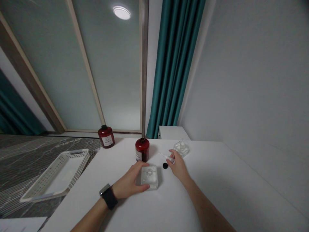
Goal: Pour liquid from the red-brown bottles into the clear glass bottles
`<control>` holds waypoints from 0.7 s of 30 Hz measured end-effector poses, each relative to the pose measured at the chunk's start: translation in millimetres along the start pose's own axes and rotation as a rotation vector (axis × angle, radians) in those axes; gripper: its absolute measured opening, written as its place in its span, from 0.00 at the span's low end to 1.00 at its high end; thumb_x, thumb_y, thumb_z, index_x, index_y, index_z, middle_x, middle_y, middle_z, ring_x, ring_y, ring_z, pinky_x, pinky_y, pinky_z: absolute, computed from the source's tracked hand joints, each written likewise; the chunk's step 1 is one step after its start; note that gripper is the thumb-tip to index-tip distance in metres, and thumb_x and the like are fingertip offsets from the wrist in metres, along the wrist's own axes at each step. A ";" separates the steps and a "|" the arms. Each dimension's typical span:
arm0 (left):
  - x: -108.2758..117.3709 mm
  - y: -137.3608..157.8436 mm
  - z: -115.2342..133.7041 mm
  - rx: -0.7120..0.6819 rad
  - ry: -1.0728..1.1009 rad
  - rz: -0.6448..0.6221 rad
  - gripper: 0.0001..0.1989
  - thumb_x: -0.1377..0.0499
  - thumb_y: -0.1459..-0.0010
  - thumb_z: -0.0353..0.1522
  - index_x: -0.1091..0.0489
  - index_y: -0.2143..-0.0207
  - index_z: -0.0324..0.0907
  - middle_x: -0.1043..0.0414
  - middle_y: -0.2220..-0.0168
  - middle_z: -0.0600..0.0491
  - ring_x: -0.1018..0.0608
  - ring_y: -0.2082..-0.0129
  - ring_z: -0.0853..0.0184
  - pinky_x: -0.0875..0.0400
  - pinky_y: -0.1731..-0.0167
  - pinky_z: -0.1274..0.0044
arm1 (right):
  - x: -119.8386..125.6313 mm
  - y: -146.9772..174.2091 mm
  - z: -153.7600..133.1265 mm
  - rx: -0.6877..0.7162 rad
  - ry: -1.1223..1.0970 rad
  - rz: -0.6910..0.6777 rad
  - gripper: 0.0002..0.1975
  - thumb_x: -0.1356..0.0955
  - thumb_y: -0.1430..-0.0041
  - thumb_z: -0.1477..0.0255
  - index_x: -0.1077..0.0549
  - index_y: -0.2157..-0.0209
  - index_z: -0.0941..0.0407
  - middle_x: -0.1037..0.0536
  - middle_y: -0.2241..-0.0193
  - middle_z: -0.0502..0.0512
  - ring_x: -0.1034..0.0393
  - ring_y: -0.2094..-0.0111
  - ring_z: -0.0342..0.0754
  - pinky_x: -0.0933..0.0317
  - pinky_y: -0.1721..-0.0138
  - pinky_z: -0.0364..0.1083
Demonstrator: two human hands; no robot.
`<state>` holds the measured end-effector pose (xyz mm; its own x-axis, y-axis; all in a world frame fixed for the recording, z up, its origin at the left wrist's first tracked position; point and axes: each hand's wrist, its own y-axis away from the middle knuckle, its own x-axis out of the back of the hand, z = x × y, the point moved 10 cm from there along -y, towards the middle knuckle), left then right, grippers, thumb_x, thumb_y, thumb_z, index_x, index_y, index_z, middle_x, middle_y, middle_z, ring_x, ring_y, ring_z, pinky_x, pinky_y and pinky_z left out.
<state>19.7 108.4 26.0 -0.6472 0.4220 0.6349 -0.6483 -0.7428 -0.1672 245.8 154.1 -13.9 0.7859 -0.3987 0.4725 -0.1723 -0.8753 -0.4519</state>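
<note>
My left hand (130,181) is curled around the side of a clear, square glass bottle (149,178) standing on the white table, thumb and fingers at its near and far edges. In my right hand (177,163) is a small white dropper (169,158), pinched between the fingers, its thin tip pointing left. A round black cap (165,165) lies on the table between the hands. Just behind the glass bottle stands a dark red bottle (142,149) with a pale label, its neck without a visible cap.
Another red bottle (106,137) with a black cap stands near the table's far left corner. A second clear glass piece (181,147) sits beyond my right hand. To the left, a white perforated basket (56,175) rests on the dark patterned floor. The wall borders the table's right side.
</note>
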 end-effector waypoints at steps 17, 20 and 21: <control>-0.1 -0.6 4.8 -0.017 0.025 0.001 0.27 0.35 0.48 0.33 0.38 0.46 0.43 0.32 0.47 0.45 0.28 0.47 0.52 0.32 0.46 0.62 | 14.2 2.1 -32.0 0.124 -0.012 0.057 0.22 0.34 0.45 0.74 0.33 0.47 0.55 0.26 0.53 0.61 0.32 0.49 0.57 0.40 0.45 0.59; 0.8 -1.3 6.9 -0.022 0.034 0.000 0.27 0.35 0.49 0.33 0.38 0.46 0.43 0.32 0.48 0.45 0.28 0.48 0.53 0.32 0.46 0.62 | 18.8 5.2 -44.1 0.125 -0.037 0.064 0.18 0.35 0.43 0.73 0.32 0.49 0.55 0.24 0.56 0.60 0.30 0.51 0.56 0.39 0.46 0.58; 0.8 -1.5 6.8 -0.023 0.034 -0.002 0.27 0.35 0.49 0.33 0.38 0.46 0.43 0.32 0.48 0.45 0.28 0.48 0.53 0.32 0.46 0.62 | 19.4 7.0 -48.5 0.122 -0.048 0.060 0.17 0.36 0.42 0.73 0.31 0.50 0.55 0.24 0.57 0.59 0.29 0.52 0.55 0.38 0.47 0.57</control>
<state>22.9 106.3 31.9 -0.6590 0.4414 0.6090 -0.6584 -0.7300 -0.1834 231.1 127.0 28.8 0.8046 -0.4332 0.4062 -0.1488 -0.8092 -0.5684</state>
